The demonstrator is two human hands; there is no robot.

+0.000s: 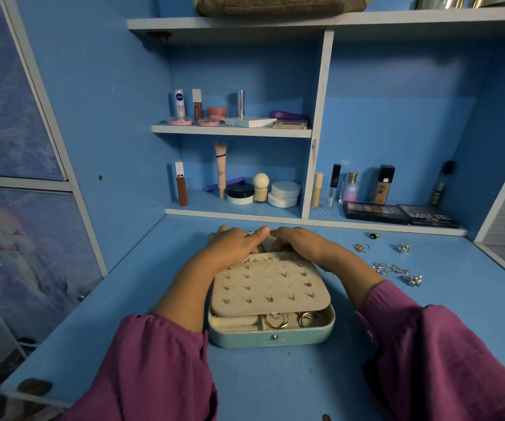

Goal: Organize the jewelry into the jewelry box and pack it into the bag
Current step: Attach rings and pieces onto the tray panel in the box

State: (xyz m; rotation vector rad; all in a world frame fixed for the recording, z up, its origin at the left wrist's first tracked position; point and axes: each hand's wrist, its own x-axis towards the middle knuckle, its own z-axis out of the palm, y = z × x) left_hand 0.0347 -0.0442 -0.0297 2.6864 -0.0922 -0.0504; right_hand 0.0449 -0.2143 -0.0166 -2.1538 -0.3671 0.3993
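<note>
The jewelry box [271, 332] sits open on the blue desk [160, 299], its beige earring panel [267, 284] laid over it. The left hand [234, 244] and right hand [298, 243] curl over the panel's far edge; their grip is hidden. Loose rings [393, 268] lie right of the box.

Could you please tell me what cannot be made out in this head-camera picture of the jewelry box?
- Head view: the rear of the jewelry box is hidden by the left hand and right hand.
- What the fingers hold is hidden by the hands themselves.
- Most compartments are covered by the earring panel.
- The loose jewelry on the desk is too small to identify.
- No bag is in view.
</note>
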